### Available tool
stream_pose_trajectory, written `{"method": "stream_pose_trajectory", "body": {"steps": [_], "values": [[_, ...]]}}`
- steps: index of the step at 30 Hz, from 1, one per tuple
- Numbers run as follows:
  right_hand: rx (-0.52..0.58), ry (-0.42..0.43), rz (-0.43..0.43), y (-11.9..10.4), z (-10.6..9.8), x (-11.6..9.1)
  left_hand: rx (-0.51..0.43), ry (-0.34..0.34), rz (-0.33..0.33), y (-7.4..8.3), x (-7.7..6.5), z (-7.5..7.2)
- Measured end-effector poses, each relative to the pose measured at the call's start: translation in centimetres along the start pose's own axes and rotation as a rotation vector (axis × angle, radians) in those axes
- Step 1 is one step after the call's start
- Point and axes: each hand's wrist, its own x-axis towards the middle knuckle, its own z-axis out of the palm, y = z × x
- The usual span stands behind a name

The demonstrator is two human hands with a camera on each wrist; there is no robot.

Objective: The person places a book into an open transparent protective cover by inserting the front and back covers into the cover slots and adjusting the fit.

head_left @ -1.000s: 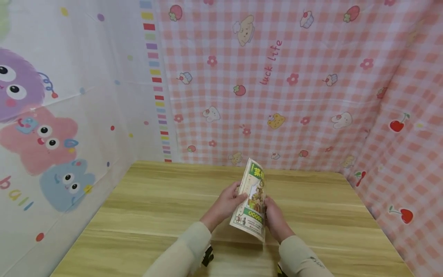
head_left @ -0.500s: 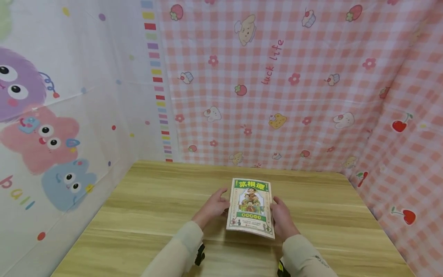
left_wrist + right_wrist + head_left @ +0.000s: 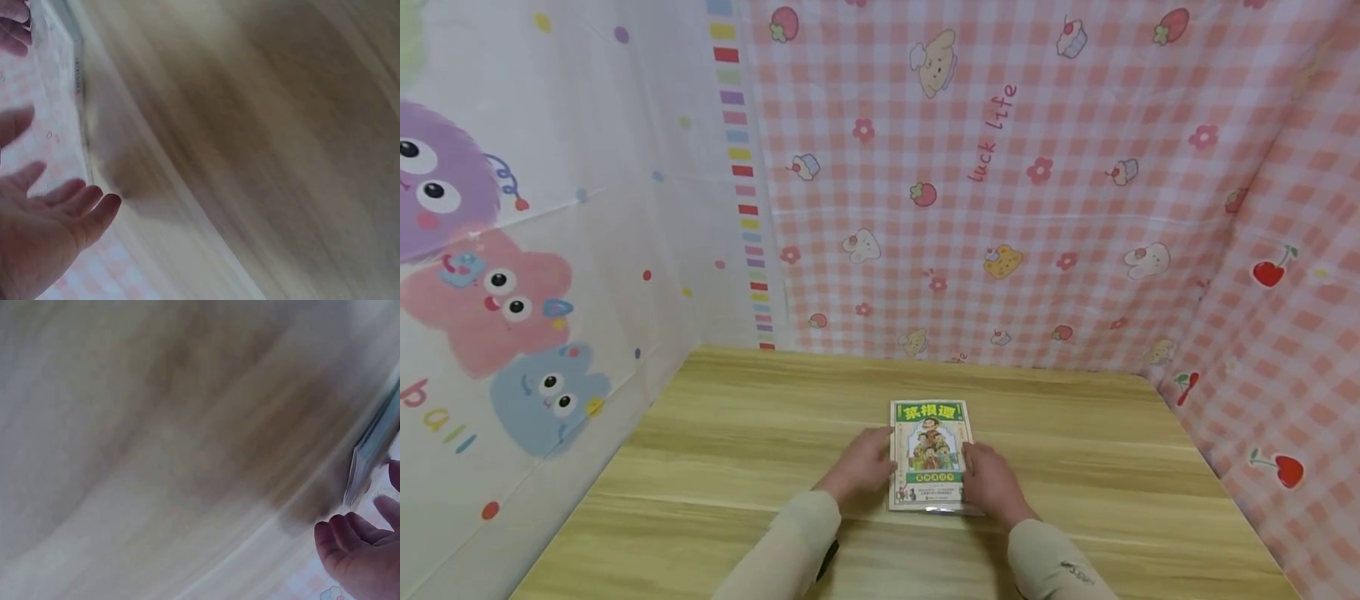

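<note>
A children's book (image 3: 932, 454) with a green-and-cream cover, yellow title characters and cartoon figures lies face up on the wooden table. My left hand (image 3: 861, 462) is at its left edge, fingertips right by the cover. In the left wrist view the fingers of that hand (image 3: 53, 228) are spread and loosely bent beside the book's spine (image 3: 78, 75). At the opposite edge, my right hand (image 3: 995, 482) overlaps the cover's border in the head view. The right wrist view shows this hand (image 3: 365, 553) with relaxed fingers close to the page edges (image 3: 369, 453).
The wood-grain table (image 3: 715, 467) extends around the book on all sides. A pink checked cloth (image 3: 865, 200) hangs behind it and continues along the right. On the left hangs a white cloth (image 3: 610, 250) with cartoon characters.
The book, earlier held up and turned sideways between both hands, has swung to face up and come down onto the table. Both hands have lowered with it and loosened.
</note>
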Motion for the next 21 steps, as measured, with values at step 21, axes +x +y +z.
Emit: {"method": "stream_pose_trajectory", "body": {"steps": [21], "values": [[-0.198,-0.012,-0.054,-0.7,0.5,-1.3,0.363,-0.196,0.014,-1.4,-0.7,1.1]]}}
